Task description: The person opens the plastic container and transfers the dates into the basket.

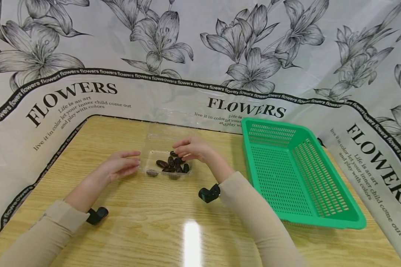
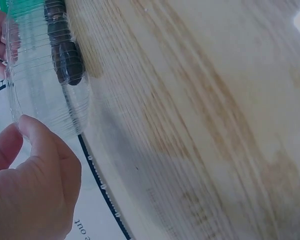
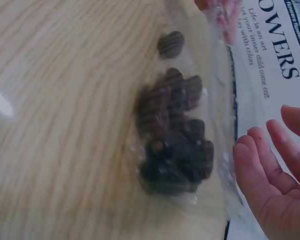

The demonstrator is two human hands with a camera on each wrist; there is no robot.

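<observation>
A clear plastic container (image 1: 152, 157) with its lid raised at the back stands on the table and holds several dark brown dates (image 1: 171, 161). At its left side, my left hand (image 1: 121, 165) pinches the edge; in the left wrist view, thumb and forefinger meet at the clear rim (image 2: 21, 107). My right hand (image 1: 195, 148) is over the container's right side, fingers loosely extended and partly covering the dates in the head view. In the right wrist view, this hand (image 3: 275, 185) holds nothing, and the dates (image 3: 175, 135) show through the plastic wall.
A large green basket (image 1: 270, 185) sits to the right on the wooden table (image 1: 147, 230). Behind the table hangs a white flower-printed cloth (image 1: 173, 89). Each wrist wears a small black camera (image 1: 209, 193).
</observation>
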